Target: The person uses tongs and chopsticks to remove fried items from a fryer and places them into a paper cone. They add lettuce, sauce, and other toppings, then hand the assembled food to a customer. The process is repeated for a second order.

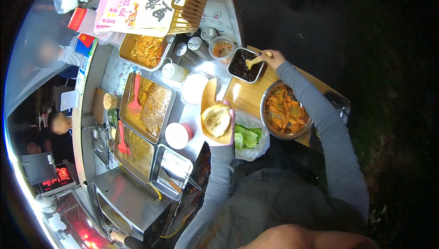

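Observation:
My left hand [231, 130] is closed around a brown paper sleeve [209, 93] with a round, pale flatbread [216, 121] in it. The bread is split, and its hollow inside faces up. My right hand [274, 59] grips the handle of a tan basting brush [254, 61]. The brush's head dips into dark sauce [238, 61] in a square container [252, 81]. Under my right forearm sits a round metal bowl [265, 123] of orange-coated food pieces [284, 112]. Close beside my left hand, green lettuce leaves [247, 137] lie in a clear plastic bag.
Metal trays hold chopped orange food [146, 50] and yellowish-brown fillings [155, 105] with red spatulas [135, 107]. Shaker jars [196, 44], a squeeze bottle [174, 72] and a yellow basket [194, 13] stand beyond. People are across the counter at left; a steel appliance [130, 198] is lower left.

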### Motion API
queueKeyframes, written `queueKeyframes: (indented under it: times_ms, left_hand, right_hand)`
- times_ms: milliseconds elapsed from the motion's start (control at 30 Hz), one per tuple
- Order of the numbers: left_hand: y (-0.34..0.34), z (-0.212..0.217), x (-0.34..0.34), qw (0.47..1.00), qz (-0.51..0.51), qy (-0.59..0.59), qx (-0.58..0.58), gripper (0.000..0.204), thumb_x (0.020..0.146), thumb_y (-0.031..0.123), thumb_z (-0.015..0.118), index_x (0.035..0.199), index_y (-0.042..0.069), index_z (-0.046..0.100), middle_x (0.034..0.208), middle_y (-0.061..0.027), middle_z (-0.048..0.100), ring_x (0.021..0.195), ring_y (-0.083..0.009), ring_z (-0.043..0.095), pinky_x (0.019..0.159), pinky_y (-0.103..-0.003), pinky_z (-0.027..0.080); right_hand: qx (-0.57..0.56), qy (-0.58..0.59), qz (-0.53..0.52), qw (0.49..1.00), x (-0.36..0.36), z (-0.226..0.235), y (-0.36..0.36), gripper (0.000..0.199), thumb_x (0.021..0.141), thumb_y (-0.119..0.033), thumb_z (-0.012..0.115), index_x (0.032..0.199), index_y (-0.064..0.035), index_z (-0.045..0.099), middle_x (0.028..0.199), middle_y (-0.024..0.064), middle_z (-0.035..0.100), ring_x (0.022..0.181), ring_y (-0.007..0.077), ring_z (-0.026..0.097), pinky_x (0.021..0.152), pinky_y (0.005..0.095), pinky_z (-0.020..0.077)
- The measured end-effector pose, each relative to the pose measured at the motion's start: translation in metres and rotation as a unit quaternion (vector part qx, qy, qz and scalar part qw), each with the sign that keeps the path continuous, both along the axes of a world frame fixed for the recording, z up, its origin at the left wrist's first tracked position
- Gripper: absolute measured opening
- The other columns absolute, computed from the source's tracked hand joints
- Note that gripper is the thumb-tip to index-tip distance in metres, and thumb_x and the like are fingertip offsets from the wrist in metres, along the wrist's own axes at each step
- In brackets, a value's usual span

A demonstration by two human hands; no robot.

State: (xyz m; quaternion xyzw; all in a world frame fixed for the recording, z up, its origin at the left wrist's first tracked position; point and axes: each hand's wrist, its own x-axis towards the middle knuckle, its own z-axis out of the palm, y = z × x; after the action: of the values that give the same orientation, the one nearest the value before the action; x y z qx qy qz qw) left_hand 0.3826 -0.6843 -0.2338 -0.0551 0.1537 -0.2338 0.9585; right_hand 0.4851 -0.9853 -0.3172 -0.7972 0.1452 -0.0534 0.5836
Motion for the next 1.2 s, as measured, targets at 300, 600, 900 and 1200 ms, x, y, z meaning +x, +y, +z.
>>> queueKeyframes:
  times_ms: [300, 600, 900, 1200]
  left_hand:
    - [0.015, -0.032, 0.015, 0.998, 0.003, 0.064, -0.023, 0.061, 0.082, 0.044, 0.059, 0.129, 0.007, 0.045, 0.132, -0.0137, 0.044, 0.125, -0.0334, 0.037, 0.101, -0.052, 0.037]
    - [0.006, -0.038, 0.033, 0.944, -0.032, -0.063, 0.322, 0.064, 0.085, 0.051, 0.051, 0.129, 0.006, 0.044, 0.132, -0.0176, 0.044, 0.124, -0.0333, 0.039, 0.101, -0.049, 0.038]
    - [0.001, -0.046, 0.040, 0.855, -0.032, -0.164, 0.490, 0.061, 0.090, 0.050, 0.044, 0.130, 0.004, 0.043, 0.131, -0.0215, 0.043, 0.121, -0.0355, 0.041, 0.101, -0.048, 0.039]
    - [0.009, -0.040, 0.044, 0.958, 0.017, 0.024, 0.284, 0.057, 0.093, 0.047, 0.038, 0.129, 0.004, 0.043, 0.130, -0.0209, 0.045, 0.120, -0.0358, 0.043, 0.100, -0.049, 0.040]
  right_hand:
    - [-0.210, -0.016, 0.077, 0.975, -0.016, 0.053, 0.036, 0.025, 0.084, -0.024, 0.061, 0.092, -0.0013, 0.068, 0.078, 0.0170, 0.067, 0.068, 0.0265, 0.066, 0.064, 0.0340, 0.0524]
    - [0.092, 0.034, -0.098, 0.990, -0.022, 0.023, 0.029, 0.021, 0.089, -0.018, 0.057, 0.093, 0.0002, 0.067, 0.061, 0.0050, 0.061, 0.047, 0.0091, 0.055, 0.046, 0.0232, 0.0459]
    - [0.231, 0.083, -0.192, 0.950, -0.041, 0.008, 0.038, 0.029, 0.094, -0.022, 0.048, 0.099, -0.0006, 0.067, 0.064, 0.0038, 0.059, 0.048, 0.0079, 0.051, 0.044, 0.0202, 0.0410]
    - [0.315, 0.076, -0.222, 0.920, -0.061, 0.000, 0.034, 0.030, 0.092, -0.026, 0.052, 0.099, -0.0004, 0.067, 0.067, 0.0049, 0.060, 0.053, 0.0091, 0.053, 0.048, 0.0213, 0.0433]
